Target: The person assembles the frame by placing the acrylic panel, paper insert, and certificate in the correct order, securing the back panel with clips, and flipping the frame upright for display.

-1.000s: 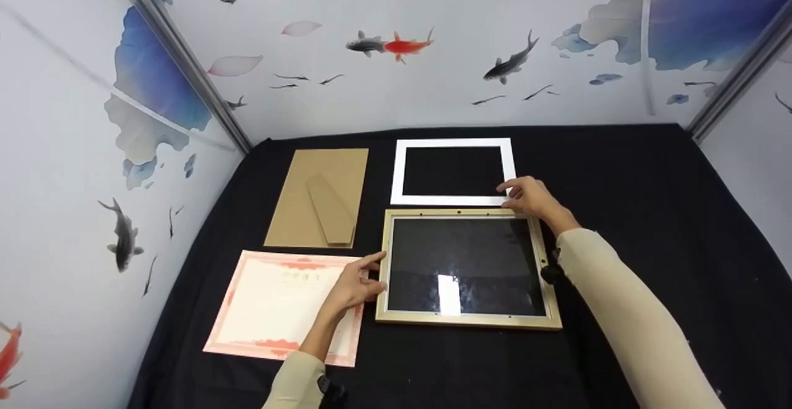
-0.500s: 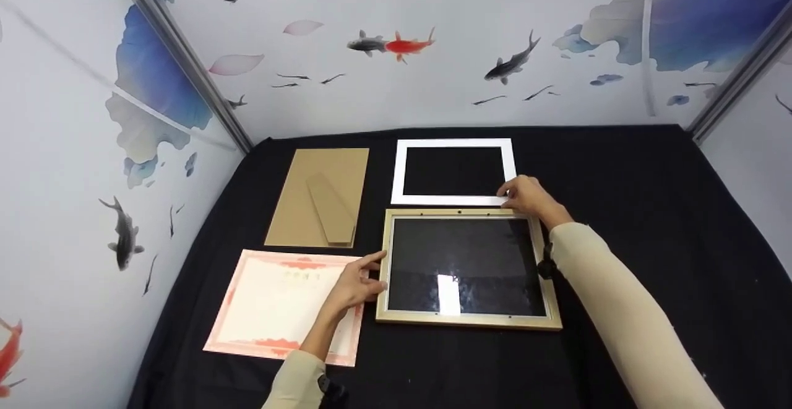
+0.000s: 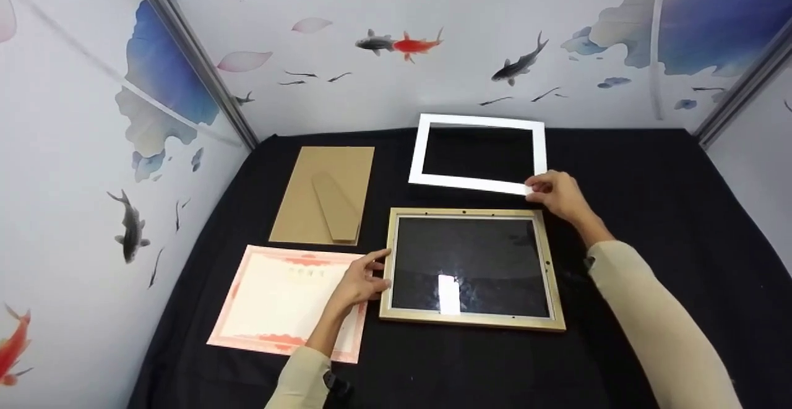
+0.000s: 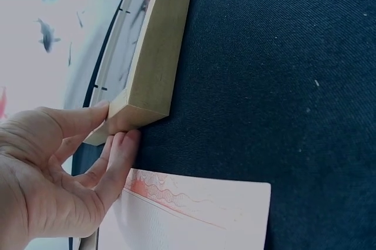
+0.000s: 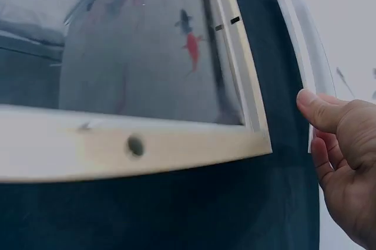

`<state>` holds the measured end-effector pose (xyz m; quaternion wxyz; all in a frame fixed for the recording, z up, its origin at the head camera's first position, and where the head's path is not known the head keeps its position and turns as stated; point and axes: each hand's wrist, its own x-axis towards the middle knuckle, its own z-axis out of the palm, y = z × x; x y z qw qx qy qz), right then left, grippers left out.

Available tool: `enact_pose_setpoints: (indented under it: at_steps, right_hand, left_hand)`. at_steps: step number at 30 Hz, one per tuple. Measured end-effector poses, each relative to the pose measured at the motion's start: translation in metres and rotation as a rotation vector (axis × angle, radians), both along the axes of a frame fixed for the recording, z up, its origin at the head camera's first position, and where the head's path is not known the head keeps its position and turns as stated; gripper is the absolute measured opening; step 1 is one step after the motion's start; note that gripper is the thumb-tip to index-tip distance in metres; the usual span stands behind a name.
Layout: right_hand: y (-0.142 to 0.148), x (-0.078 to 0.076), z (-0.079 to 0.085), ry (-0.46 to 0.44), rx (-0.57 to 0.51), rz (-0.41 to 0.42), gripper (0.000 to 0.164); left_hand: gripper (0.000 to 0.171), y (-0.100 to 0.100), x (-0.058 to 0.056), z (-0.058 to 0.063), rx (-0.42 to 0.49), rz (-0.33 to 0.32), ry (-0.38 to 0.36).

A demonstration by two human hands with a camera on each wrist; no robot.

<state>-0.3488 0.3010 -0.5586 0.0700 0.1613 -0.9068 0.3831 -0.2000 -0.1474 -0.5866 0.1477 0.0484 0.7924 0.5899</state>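
Observation:
A light wooden picture frame (image 3: pixel 473 324) with a glass pane lies flat on the black cloth. My left hand (image 3: pixel 356 282) rests on its left side, thumb and fingertips touching the wood with the digits spread along the edge. In the left wrist view that hand (image 4: pixel 64 174) sits at the frame's corner (image 4: pixel 144 94). My right hand (image 3: pixel 560 195) pinches the near right corner of a white rectangular mat (image 3: pixel 470 182), thumb against fingers. The mat is tilted, raised behind the frame. In the right wrist view, the hand (image 5: pixel 346 144) grips the mat's thin edge.
A brown backing board (image 3: pixel 288 211) with a stand leg lies at the back left. Nearer lies a red-bordered certificate sheet (image 3: pixel 278 304), partly under the left forearm. Printed white walls (image 3: pixel 383 99) enclose the black-covered table (image 3: pixel 656 180) at back and sides.
The right hand has taken hold of the mat's corner, lifted it off the cloth and carried it slightly right and back. My left hand stays against the frame.

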Motion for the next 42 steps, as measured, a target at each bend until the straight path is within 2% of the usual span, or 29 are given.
enact_pose_setpoints:
  at_steps: [2, 6, 10, 15, 29, 36, 42]
  right_hand:
    - [0.003, 0.012, -0.004, 0.052, -0.02, 0.001, 0.02]
    - [0.005, 0.039, -0.012, 0.083, -0.078, -0.01, 0.02]
    - [0.002, 0.059, -0.013, 0.056, -0.101, -0.013, 0.02]
    - [-0.001, 0.076, -0.01, 0.007, -0.068, -0.005, 0.019]
    - [0.003, 0.108, -0.001, -0.029, -0.046, 0.029, 0.022]
    - [0.002, 0.116, -0.005, -0.034, -0.046, 0.06, 0.021]
    - [0.006, 0.121, -0.006, -0.011, -0.053, 0.089, 0.022]
  left_hand:
    - [0.065, 0.0, 0.001, -0.001, -0.006, 0.001, -0.001]
    - [0.065, -0.001, 0.005, -0.001, -0.006, 0.009, -0.006]
    - [0.066, -0.004, 0.01, -0.004, 0.007, 0.02, -0.022]
    - [0.067, -0.007, 0.014, -0.008, 0.019, 0.022, -0.034]
    - [0.066, -0.008, 0.011, -0.001, 0.018, 0.025, -0.022]
    - [0.065, -0.006, 0.007, 0.0, -0.003, 0.017, -0.026]
    - [0.065, 0.002, 0.001, -0.001, 0.014, 0.024, -0.052]
